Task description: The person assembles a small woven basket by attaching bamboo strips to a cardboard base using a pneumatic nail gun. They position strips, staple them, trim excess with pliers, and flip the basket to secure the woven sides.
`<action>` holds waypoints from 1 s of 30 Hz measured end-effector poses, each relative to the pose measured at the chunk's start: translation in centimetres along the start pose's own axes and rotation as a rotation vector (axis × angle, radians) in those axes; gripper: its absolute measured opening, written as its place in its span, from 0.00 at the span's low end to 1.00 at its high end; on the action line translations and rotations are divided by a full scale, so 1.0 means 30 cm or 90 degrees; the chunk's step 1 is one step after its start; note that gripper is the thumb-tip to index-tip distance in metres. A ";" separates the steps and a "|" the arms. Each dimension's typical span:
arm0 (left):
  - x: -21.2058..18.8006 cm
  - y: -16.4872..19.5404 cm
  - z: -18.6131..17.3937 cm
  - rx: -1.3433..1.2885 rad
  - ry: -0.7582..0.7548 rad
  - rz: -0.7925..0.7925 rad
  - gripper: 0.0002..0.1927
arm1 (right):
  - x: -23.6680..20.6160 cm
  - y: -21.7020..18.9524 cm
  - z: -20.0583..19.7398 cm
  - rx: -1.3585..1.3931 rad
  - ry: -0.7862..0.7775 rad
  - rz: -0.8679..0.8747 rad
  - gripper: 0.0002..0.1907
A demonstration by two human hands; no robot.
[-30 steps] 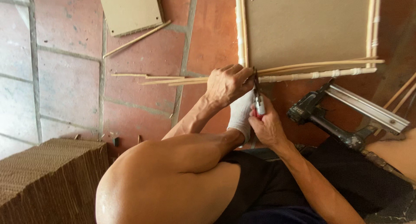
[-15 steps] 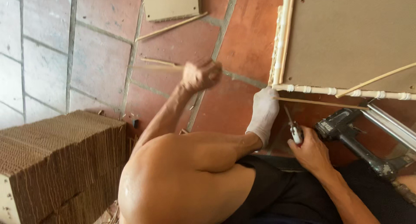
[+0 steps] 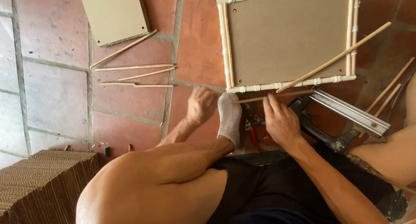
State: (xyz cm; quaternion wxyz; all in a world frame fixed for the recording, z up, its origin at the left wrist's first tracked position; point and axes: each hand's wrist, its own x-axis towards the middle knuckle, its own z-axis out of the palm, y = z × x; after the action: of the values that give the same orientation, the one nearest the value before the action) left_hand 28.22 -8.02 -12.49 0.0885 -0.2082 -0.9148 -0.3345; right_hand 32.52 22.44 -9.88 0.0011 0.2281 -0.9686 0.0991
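- head view: my right hand [image 3: 281,120] pinches thin stick [image 3: 271,97] against framed board [image 3: 286,38] edge, lining it up
- my left hand [image 3: 200,106] open, flat on floor tile [image 3: 130,103], bracing me

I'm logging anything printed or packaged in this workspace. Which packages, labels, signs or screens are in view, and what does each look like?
No labels, signs or screens show.
Corrugated cardboard stack: bottom left on the tiled floor, blocky, plain brown, ribbed edges up; the nearest thing to packaging.
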 end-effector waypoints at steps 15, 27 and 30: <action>0.176 0.031 0.002 -0.384 0.126 -0.478 0.20 | 0.144 0.341 -0.350 -0.169 0.037 -0.080 0.13; 0.450 0.047 -0.062 -0.435 -0.038 -0.479 0.43 | 0.519 0.713 -0.404 -0.187 0.091 -0.054 0.12; 0.460 0.043 -0.126 -0.433 -0.042 -0.504 0.42 | 0.657 0.746 -0.419 -0.133 0.029 -0.076 0.14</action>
State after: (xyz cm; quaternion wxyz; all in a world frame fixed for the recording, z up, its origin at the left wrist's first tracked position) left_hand 16.50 -5.14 -4.72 -0.1462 0.1258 -0.7654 -0.6140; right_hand 4.42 35.77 -0.92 0.0531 0.2817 -0.9580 0.0024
